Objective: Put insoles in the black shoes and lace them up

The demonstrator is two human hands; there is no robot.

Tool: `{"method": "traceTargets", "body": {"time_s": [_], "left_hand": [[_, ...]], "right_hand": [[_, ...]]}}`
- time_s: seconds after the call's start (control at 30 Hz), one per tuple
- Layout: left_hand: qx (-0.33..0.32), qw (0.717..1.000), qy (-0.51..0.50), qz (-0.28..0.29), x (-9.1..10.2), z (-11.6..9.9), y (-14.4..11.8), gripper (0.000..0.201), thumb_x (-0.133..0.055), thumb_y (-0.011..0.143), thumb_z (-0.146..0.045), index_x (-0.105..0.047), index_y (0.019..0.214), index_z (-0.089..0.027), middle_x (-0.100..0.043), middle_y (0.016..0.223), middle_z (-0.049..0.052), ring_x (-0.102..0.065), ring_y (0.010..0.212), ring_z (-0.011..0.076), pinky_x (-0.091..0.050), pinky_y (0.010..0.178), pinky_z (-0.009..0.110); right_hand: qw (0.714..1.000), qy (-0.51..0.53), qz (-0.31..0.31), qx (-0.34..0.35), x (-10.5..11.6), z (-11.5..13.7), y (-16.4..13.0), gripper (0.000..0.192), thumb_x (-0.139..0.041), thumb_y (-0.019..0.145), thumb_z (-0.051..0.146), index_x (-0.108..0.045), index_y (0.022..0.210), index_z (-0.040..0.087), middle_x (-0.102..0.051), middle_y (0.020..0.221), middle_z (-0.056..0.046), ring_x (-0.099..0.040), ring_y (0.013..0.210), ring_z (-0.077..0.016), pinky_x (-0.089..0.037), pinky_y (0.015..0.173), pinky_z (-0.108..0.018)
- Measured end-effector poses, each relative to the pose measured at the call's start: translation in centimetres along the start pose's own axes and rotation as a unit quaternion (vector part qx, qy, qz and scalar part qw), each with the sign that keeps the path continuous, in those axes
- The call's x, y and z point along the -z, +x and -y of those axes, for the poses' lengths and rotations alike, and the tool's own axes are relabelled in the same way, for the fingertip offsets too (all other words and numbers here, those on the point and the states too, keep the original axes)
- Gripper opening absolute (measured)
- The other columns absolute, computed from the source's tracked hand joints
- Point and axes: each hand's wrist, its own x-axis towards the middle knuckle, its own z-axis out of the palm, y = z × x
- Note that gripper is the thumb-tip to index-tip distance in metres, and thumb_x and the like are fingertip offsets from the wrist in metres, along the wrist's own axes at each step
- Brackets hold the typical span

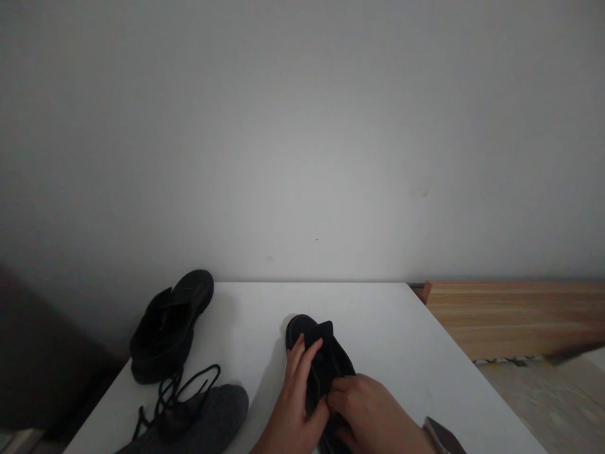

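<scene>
At about 9 o'clock from the hands, a second black shoe [167,328] lies on its side at the white table's [378,328] far left corner; black laces [182,388] trail below it onto a grey cloth [208,416]. The left hand [295,403] grips the black shoe [321,353] from its left flank, fingers [302,353] laid over the upper. The right hand [368,413] clasps it from 4 o'clock (a watch [442,435] at that wrist). The shoe's toe points toward 12 o'clock.
</scene>
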Motion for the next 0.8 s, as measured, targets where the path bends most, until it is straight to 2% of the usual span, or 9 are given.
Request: {"method": "traceTargets", "body": {"time_s": [0.13, 0.3, 0.5, 0.57, 0.67, 0.73, 0.8], "left_hand": [[0.010, 1.000, 0.002, 0.025, 0.4, -0.1, -0.1, 0.080, -0.047, 0.084, 0.001, -0.030, 0.156, -0.029, -0.014, 0.170, 0.006, -0.007, 0.157, 0.0282, -0.011, 0.125, 0.056], [0.004, 1.000, -0.001, 0.003, -0.3, 0.7, 0.0, 0.088, -0.046, 0.078, 0.005, -0.031, 0.156, -0.032, -0.013, 0.170, 0.004, -0.008, 0.157, 0.0306, -0.011, 0.125, 0.058], [0.015, 1.000, -0.003, 0.010, 0.0, 0.3, -0.1, 0.083, -0.045, 0.082, 0.004, -0.031, 0.156, -0.031, -0.012, 0.170, 0.005, -0.008, 0.157, 0.0293, -0.011, 0.125, 0.057], [0.010, 1.000, -0.002, 0.023, 0.4, 0.0, -0.1, 0.082, -0.045, 0.083, 0.003, -0.029, 0.156, -0.031, -0.013, 0.170, 0.006, -0.007, 0.157, 0.0292, -0.011, 0.125, 0.057], [0.001, 1.000, -0.001, 0.031, 0.6, -0.3, 0.0, 0.083, -0.045, 0.083, 0.002, -0.029, 0.157, -0.031, -0.014, 0.170, 0.006, -0.006, 0.157, 0.0297, -0.012, 0.125, 0.057], [-0.002, 1.000, 0.001, 0.027, 0.5, -0.3, 0.0, 0.084, -0.046, 0.082, 0.002, -0.029, 0.156, -0.031, -0.014, 0.170, 0.006, -0.006, 0.157, 0.0302, -0.012, 0.125, 0.057], [0.001, 1.000, 0.004, 0.016, 0.1, -0.1, -0.1, 0.085, -0.047, 0.080, 0.002, -0.029, 0.156, -0.032, -0.012, 0.170, 0.005, -0.006, 0.157, 0.0310, -0.013, 0.124, 0.058]], "right_hand": [[0.999, -0.036, -0.001, 0.030, -0.2, 0.0, 0.4, 0.021, -0.068, 0.082, 0.009, -0.079, 0.100, 0.014, -0.078, 0.103, -0.011, -0.074, 0.096, -0.0297, -0.056, 0.086, -0.037], [0.994, -0.074, 0.012, 0.079, -0.5, 0.3, 0.8, 0.023, -0.060, 0.092, 0.008, -0.082, 0.091, 0.015, -0.080, 0.094, -0.011, -0.072, 0.095, -0.0281, -0.055, 0.079, -0.033], [0.993, -0.071, 0.026, 0.091, -1.0, -0.7, 0.8, 0.026, -0.059, 0.085, 0.000, -0.082, 0.091, 0.012, -0.080, 0.091, -0.014, -0.075, 0.085, -0.0277, -0.055, 0.071, -0.031], [0.996, -0.043, 0.020, 0.082, -0.4, -1.6, 0.6, 0.031, -0.056, 0.085, -0.001, -0.080, 0.096, 0.015, -0.080, 0.097, -0.011, -0.076, 0.085, -0.0233, -0.055, 0.072, -0.026], [0.997, 0.056, -0.046, 0.028, 1.0, -2.9, 0.1, 0.042, -0.048, 0.082, -0.006, -0.077, 0.101, 0.019, -0.078, 0.104, -0.006, -0.074, 0.090, -0.0170, -0.053, 0.077, -0.021], [0.992, 0.100, -0.072, -0.010, 1.7, -3.4, -0.2, 0.040, -0.049, 0.082, -0.004, -0.075, 0.101, 0.019, -0.076, 0.105, -0.005, -0.073, 0.093, -0.0171, -0.053, 0.081, -0.021], [0.994, 0.088, -0.054, -0.025, 1.8, -3.4, -0.2, 0.034, -0.054, 0.081, -0.001, -0.075, 0.098, 0.019, -0.077, 0.106, -0.007, -0.073, 0.098, -0.0213, -0.053, 0.085, -0.026]]}}
